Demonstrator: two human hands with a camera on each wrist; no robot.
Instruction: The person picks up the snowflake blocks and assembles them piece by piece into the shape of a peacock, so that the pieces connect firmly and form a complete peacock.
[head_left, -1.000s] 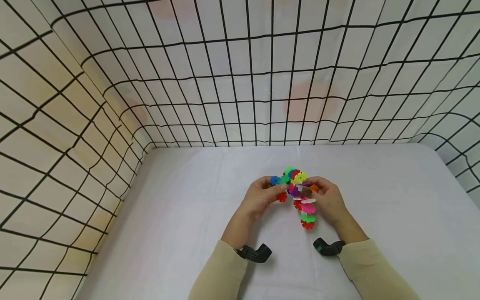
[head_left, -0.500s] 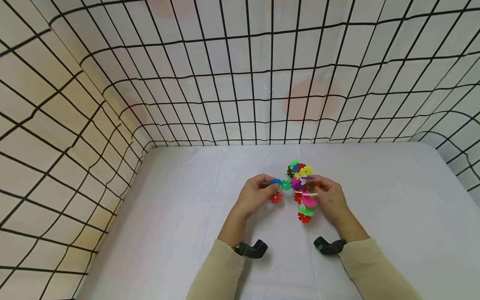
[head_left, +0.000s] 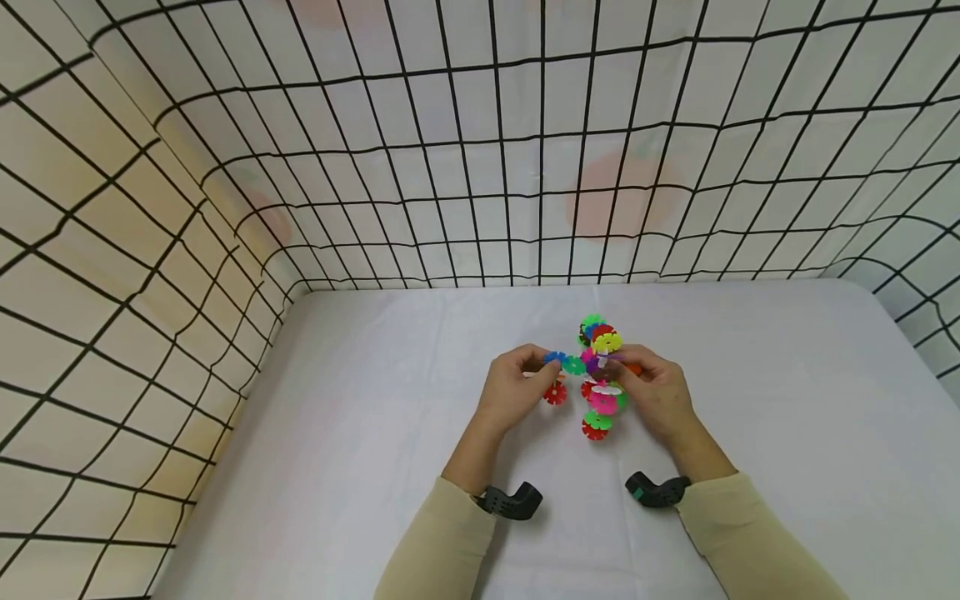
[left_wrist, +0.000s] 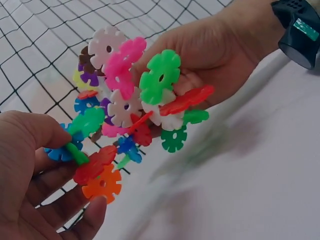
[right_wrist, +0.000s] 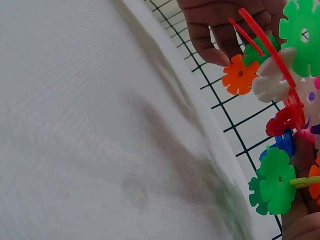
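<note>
A cluster of interlocking plastic flower discs [head_left: 602,403], in many colours, is held up between both hands. The left hand [head_left: 513,382] pinches a blue disc [left_wrist: 57,152] at the cluster's left side between thumb and fingers. Beside that thumb are a green disc [left_wrist: 87,122], a red disc [left_wrist: 95,165] and an orange disc [left_wrist: 102,183]. The right hand [head_left: 658,392] grips the cluster's right side, its thumb over the middle discs. Red and green discs [head_left: 597,423] hang lowest. Whether the green disc by the left hand is slotted into the main cluster, I cannot tell.
A white cloth-covered table [head_left: 375,417] lies under the hands. Black wire mesh [head_left: 480,158] stands along the back and both sides, with pale fabric behind it. Each wrist carries a black camera mount [head_left: 512,502].
The left hand has shifted from the cluster's middle out to the blue disc on its left. The cluster has turned and risen slightly in the right hand, and the right thumb now covers its middle.
</note>
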